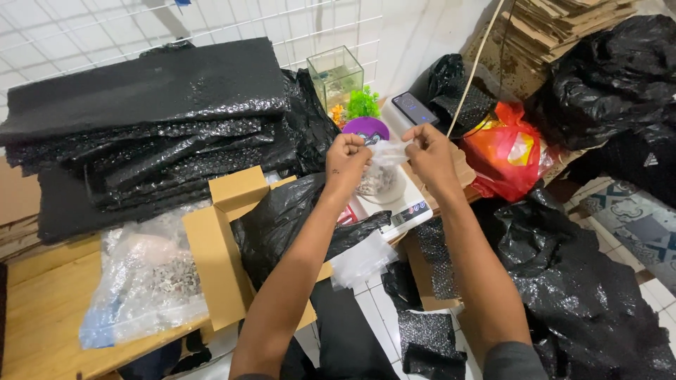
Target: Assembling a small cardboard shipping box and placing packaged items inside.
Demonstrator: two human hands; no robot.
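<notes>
Hands raised over a white scale (412, 204): left hand (346, 158) and right hand (428, 151) each pinch the top of a small clear bag (380, 172) holding gravel, stretched between them just above the scale. Open cardboard box (225, 246) with black plastic sits nearby on the left; stacked black bubble wrap (148, 119) lies behind.

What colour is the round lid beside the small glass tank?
Purple. The round lid sits just below the small glass tank, shown in the head view.

Bare forearms, grey sleeve edge
</notes>
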